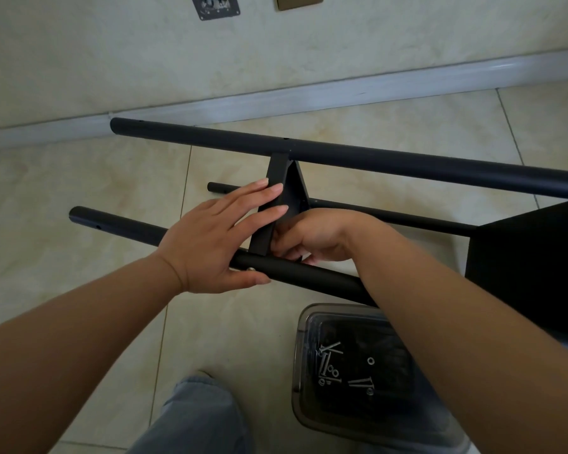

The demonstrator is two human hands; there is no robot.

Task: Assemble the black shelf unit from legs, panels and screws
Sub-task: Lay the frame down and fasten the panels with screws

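Note:
The black shelf unit lies on its side on the tiled floor. A long far leg (358,157) runs across the view, a near leg (118,226) passes under my hands, and a thin third leg (407,217) lies behind. A narrow black panel (277,173) stands edge-on between the far and near legs. My left hand (210,244) lies with straight fingers against the panel's left face, thumb along the near leg beside a silver screw head (251,269). My right hand (312,239) curls its fingers at the panel's right side where it meets the near leg; what it holds is hidden.
A clear plastic tub (300,342) with several silver screws and washers sits on the floor below my right forearm. Another black panel (532,250) fills the right edge. A white skirting board (276,96) and wall lie behind. My denim-clad leg (197,417) is at the bottom.

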